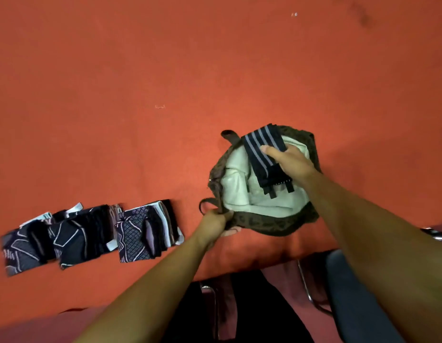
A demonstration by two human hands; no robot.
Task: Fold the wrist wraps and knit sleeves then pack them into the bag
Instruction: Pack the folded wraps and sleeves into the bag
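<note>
Nearest me, my left hand (pixel 215 221) is clenched round the near rim and strap of the bag (pixel 272 225), pulling the mouth wide. To its left, the folded sleeves (pixel 91 233) lie in a row on the table (pixel 215 70), near its front edge and apart from the bag. Just beyond, my right hand (pixel 289 160) pinches a folded wrap (pixel 261 149), thumb on top. It is over the open mouth, with its far end reaching past the far rim. I judge the wrap light and soft but springy. A fold like this wants to open, so I'd hold it across the middle of the stack until it sits against the lining (pixel 236 189). The bag is limp cloth and would likely sag shut without that left grip. Inside I see only pale lining; whether anything is already packed below, I cannot tell.
</note>
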